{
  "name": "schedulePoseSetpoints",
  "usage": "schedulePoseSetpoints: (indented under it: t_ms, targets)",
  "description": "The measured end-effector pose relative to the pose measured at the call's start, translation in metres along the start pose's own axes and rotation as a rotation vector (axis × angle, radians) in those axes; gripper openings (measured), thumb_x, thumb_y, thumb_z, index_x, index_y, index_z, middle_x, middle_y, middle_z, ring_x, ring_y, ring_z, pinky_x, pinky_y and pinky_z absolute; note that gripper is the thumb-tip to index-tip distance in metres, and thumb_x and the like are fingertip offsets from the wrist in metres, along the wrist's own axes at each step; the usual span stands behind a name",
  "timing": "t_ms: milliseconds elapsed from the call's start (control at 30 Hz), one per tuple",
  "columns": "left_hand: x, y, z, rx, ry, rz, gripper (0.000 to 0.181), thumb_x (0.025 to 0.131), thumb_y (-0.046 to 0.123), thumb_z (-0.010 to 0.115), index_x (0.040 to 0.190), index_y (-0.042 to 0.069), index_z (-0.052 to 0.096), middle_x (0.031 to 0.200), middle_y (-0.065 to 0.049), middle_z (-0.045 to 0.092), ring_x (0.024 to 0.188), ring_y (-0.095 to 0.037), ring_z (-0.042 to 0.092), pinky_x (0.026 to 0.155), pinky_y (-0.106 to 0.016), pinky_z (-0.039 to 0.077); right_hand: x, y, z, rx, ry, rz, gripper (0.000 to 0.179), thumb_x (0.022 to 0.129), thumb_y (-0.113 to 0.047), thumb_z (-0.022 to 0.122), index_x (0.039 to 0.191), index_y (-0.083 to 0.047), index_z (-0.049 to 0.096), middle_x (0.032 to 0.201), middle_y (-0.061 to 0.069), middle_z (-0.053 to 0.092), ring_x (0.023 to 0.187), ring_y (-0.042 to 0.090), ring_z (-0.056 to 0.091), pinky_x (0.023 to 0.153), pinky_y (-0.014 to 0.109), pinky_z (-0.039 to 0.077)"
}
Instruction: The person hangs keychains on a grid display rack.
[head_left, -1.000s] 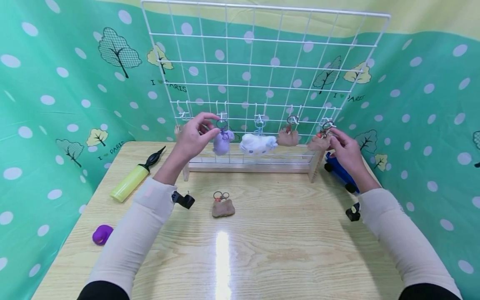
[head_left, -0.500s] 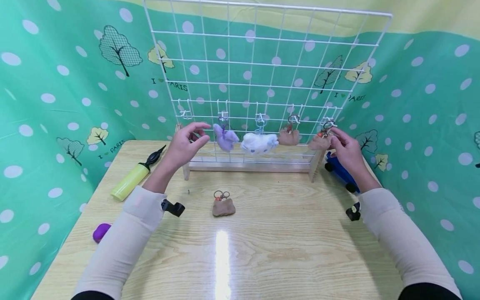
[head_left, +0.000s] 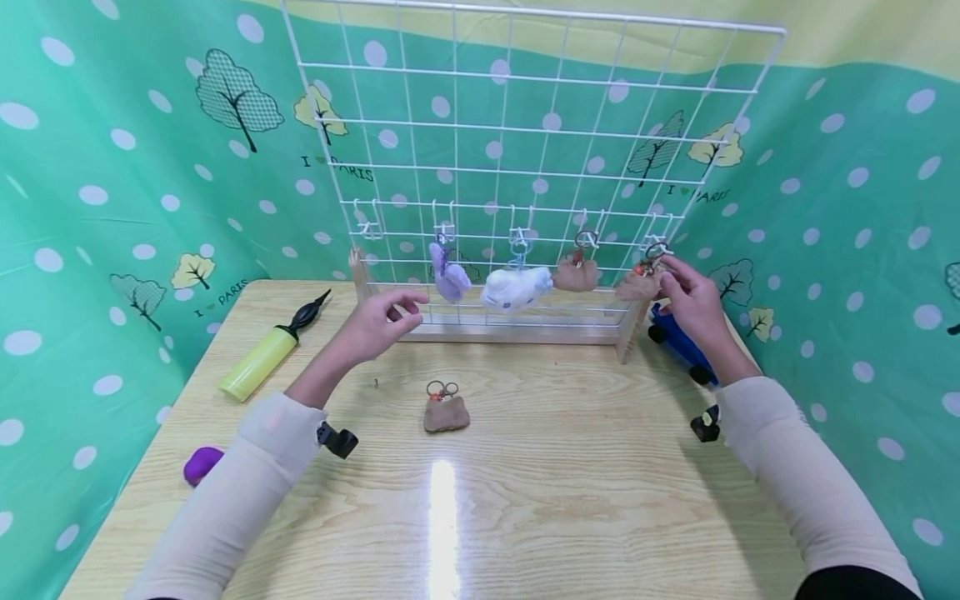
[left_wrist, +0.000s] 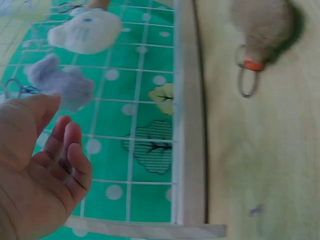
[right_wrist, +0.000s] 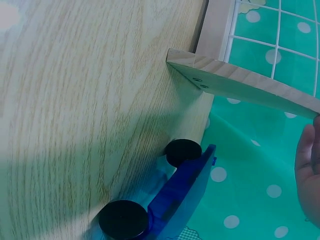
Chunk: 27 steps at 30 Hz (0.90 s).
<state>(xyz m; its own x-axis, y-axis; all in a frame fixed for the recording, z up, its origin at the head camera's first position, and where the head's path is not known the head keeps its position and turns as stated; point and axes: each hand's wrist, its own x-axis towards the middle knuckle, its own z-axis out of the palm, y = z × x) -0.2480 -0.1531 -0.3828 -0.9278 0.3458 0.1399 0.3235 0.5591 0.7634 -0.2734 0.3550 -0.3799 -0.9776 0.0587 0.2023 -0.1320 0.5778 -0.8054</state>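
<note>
A purple plush keychain [head_left: 450, 277], a white plush keychain [head_left: 516, 287] and a brown plush keychain [head_left: 576, 272] hang from hooks on the white wire grid rack [head_left: 495, 175]. At the rack's right end, my right hand [head_left: 692, 292] pinches another brown plush keychain [head_left: 637, 285] beside its hook. My left hand [head_left: 378, 323] is in the air left of the purple plush, fingers loosely bent, holding nothing. In the left wrist view the purple plush [left_wrist: 60, 82] shows beyond the thumb. A brown plush keychain [head_left: 446, 414] with metal rings lies on the table.
A yellow-green hand pump [head_left: 261, 362] and a purple rounded object [head_left: 201, 465] lie at left. A blue toy vehicle with black wheels [head_left: 684, 343] stands beside the rack's right wooden foot [right_wrist: 240, 82]. One hook [head_left: 367, 229] at the rack's left holds nothing.
My left hand has let go of the purple plush keychain and moved left and down. The purple plush has turned on its hook. The right hand has stayed in place.
</note>
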Motion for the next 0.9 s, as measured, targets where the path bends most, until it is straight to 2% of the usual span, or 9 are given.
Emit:
schedulePoseSetpoints:
  t_ms: [267,433,533,700,800,900]
  targets:
    - [-0.003,-0.017,0.018,0.068,-0.137,0.075,0.032,0.098,0.006,0.066,0.129,0.001,0.066,0.117,-0.021,0.071,0.090,-0.026,0.069,0.077,-0.035,0.060,0.003,0.004,0.001,0.002,0.003,0.004,0.050,0.109,-0.042,0.039,0.157,-0.027,0.041,0.141,0.018,0.058,0.091,-0.001,0.064,0.067,0.014,0.058]
    - [-0.005,-0.024,0.026,0.132,-0.188,0.076,0.031,0.098,0.011,0.067,0.128,0.002,0.068,0.113,-0.018,0.073,0.085,-0.020,0.067,0.077,-0.035,0.060,0.002,0.003,0.001,0.000,0.001,0.007,0.050,0.109,-0.042,0.039,0.157,-0.028,0.041,0.141,0.018,0.058,0.088,-0.006,0.062,0.067,0.013,0.057]
    - [-0.006,-0.027,0.029,0.147,-0.202,0.083,0.032,0.098,0.011,0.067,0.128,0.003,0.069,0.114,-0.019,0.073,0.086,-0.020,0.067,0.076,-0.033,0.058,0.001,0.001,0.001,-0.010,0.001,0.005,0.051,0.109,-0.044,0.039,0.157,-0.029,0.041,0.140,0.017,0.058,0.093,0.003,0.064,0.068,0.013,0.057]
    - [-0.008,-0.036,0.038,0.174,-0.241,0.087,0.032,0.097,0.008,0.067,0.129,0.004,0.069,0.112,-0.017,0.073,0.086,-0.019,0.066,0.074,-0.030,0.057,-0.001,0.000,0.001,-0.016,0.003,0.012,0.053,0.108,-0.048,0.039,0.157,-0.030,0.041,0.139,0.017,0.058,0.104,0.025,0.066,0.069,0.013,0.057]
    - [-0.011,-0.041,0.044,0.199,-0.266,0.080,0.032,0.096,0.007,0.068,0.128,0.005,0.069,0.111,-0.015,0.073,0.092,-0.021,0.067,0.079,-0.033,0.059,-0.001,-0.001,0.002,-0.014,0.005,0.016,0.053,0.107,-0.049,0.039,0.157,-0.031,0.041,0.139,0.017,0.058,0.108,0.032,0.064,0.069,0.013,0.057]
    - [-0.014,-0.045,0.049,0.231,-0.290,0.075,0.033,0.095,0.008,0.070,0.128,0.007,0.070,0.114,-0.013,0.074,0.102,-0.024,0.068,0.088,-0.039,0.060,-0.001,0.000,0.002,-0.015,0.008,0.015,0.053,0.107,-0.050,0.039,0.157,-0.030,0.041,0.138,0.018,0.058,0.108,0.033,0.064,0.069,0.013,0.057]
